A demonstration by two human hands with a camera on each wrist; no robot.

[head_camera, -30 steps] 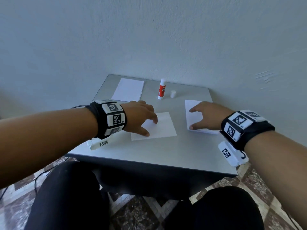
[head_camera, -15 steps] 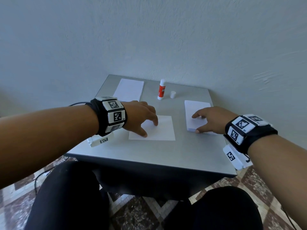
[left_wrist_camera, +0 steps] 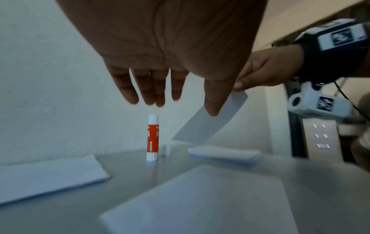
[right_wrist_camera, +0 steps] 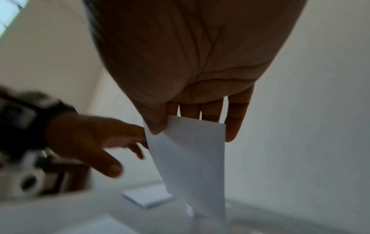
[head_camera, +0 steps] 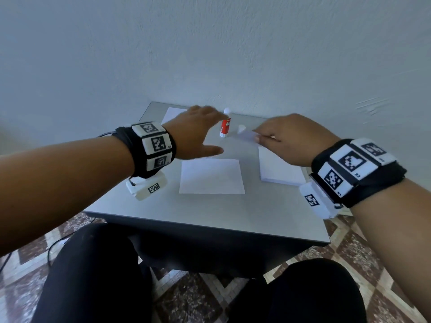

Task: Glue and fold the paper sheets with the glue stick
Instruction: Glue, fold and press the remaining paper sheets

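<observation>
Glue stick [head_camera: 225,126] stands upright at the back of the bench [head_camera: 210,213], uncapped, its little cap [head_camera: 241,129] just beside it. My left hand [head_camera: 194,134] hangs above and near the stick, fingers spread and straight, touching nothing. My right hand [head_camera: 295,138] pinches one sheet [right_wrist_camera: 190,159] between thumb and fingers, lifted off the stack [head_camera: 278,170]. The head view hides most of that sheet behind the hand; the wrist views show it hanging down, tilted. A flat sheet [head_camera: 211,176] lies mid-bench, a folded one [left_wrist_camera: 48,174] back left.
</observation>
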